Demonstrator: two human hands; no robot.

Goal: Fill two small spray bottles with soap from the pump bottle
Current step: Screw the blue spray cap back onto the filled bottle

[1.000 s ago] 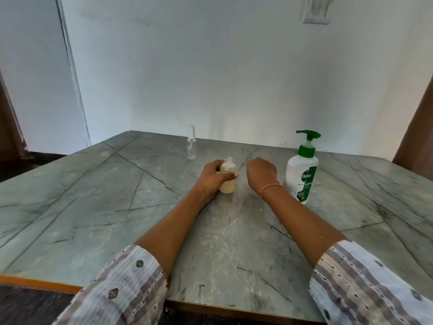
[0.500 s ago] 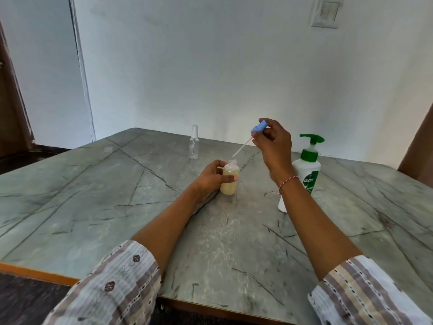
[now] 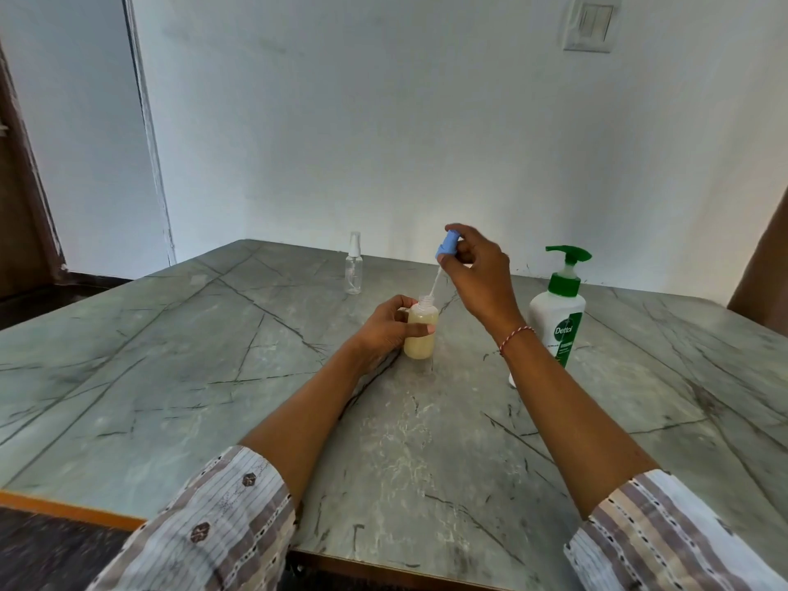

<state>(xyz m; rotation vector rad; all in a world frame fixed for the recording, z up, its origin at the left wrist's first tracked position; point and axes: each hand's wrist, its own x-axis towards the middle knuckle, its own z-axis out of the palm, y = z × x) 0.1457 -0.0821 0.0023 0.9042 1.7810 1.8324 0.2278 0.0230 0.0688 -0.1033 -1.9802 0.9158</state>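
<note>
Standing on a grey marble-patterned bench (image 3: 179,377) against a pale wall: three bottles, one loose spray cap.

Surroundings. One wall switch plate (image 3: 590,22) high on the right. One dark wooden door frame (image 3: 25,172) at the far left. An orange strip runs along the near left border of the bench. Both forearms reach in from striped sleeves; the right one crosses in front of the lower part of the pump bottle (image 3: 558,317) and hides its base. A red-and-white thread bracelet (image 3: 516,338) sits on the right wrist.

Item 1, small spray bottle (image 3: 421,332): squat, rounded, clear plastic, nearly full of pale yellow soap, neck uncapped. Upright at mid-bench, held by the left hand (image 3: 386,330), grip curled round its body, thumb across the front.

Item 2, blue spray cap (image 3: 447,245): pinched in the grip of the right hand (image 3: 477,270) above item 1, tilted; its thin white dip tube (image 3: 435,283) slants down to the bottle's mouth.

Item 3, second spray bottle (image 3: 354,270): slim, clear, white-topped, apparently unfilled, capped, upright near the far edge, well apart from the hands.

Item 4, pump bottle: white body, green pump and label, right of item 1.

Count: two spray bottles, one pump bottle.
</note>
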